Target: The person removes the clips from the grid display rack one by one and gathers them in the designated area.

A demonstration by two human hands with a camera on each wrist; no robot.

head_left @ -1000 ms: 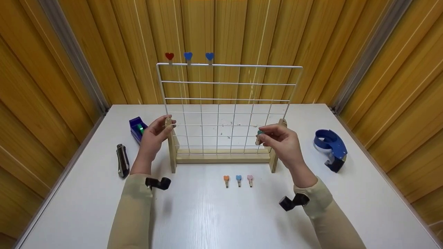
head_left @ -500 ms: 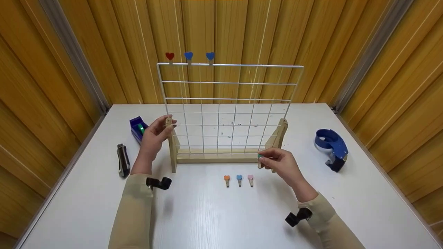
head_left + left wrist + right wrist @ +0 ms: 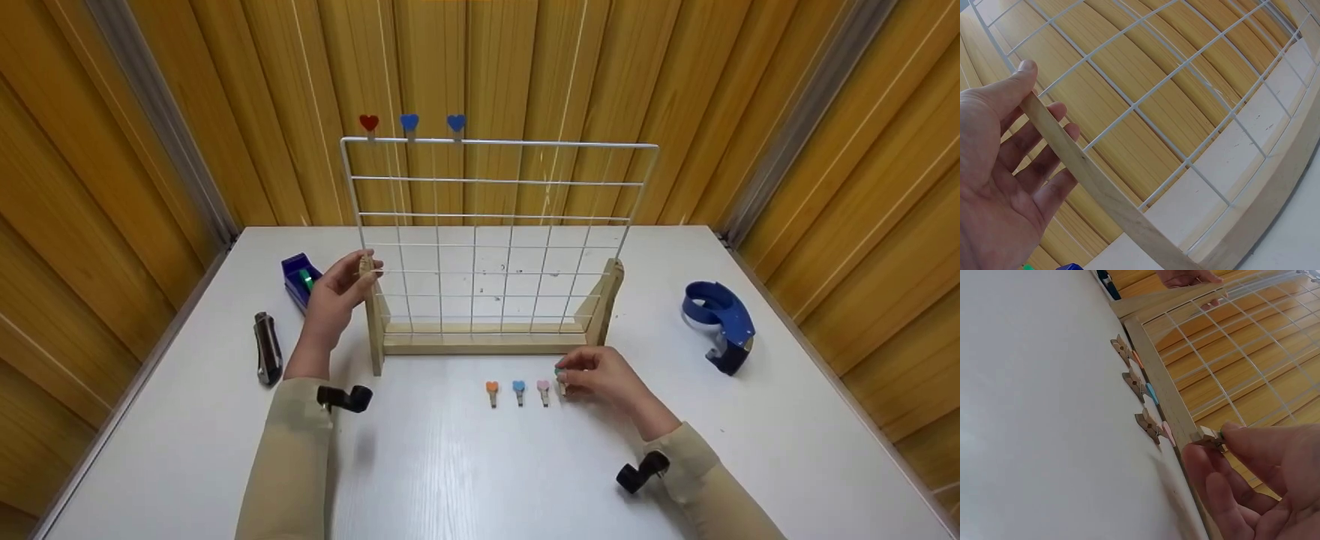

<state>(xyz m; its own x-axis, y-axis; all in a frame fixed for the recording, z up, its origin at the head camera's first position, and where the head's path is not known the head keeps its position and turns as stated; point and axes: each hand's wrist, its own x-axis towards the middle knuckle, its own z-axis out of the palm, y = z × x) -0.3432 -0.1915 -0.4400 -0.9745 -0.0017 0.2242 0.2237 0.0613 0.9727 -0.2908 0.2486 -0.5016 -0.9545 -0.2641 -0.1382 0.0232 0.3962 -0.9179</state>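
Note:
My left hand grips the top of the left wooden upright of a white wire grid rack, thumb in front and fingers behind. Between thumb and fingers, my right hand pinches a small wooden clothespin with a green heart, low over the table. To its left lie three more clothespins in a row: one with a pink heart, one with a light blue heart and one with an orange heart. A red heart clothespin and two blue ones stand clipped on the grid's top bar.
On the white table, a purple tape dispenser and a dark stapler lie left of the rack. A blue tape dispenser lies at the right. Behind the table rises a yellow wood-patterned wall.
My right hand has come down from beside the grid's right side to just above the table, bringing the green heart clothespin beside the row. My left hand has stayed on the upright.

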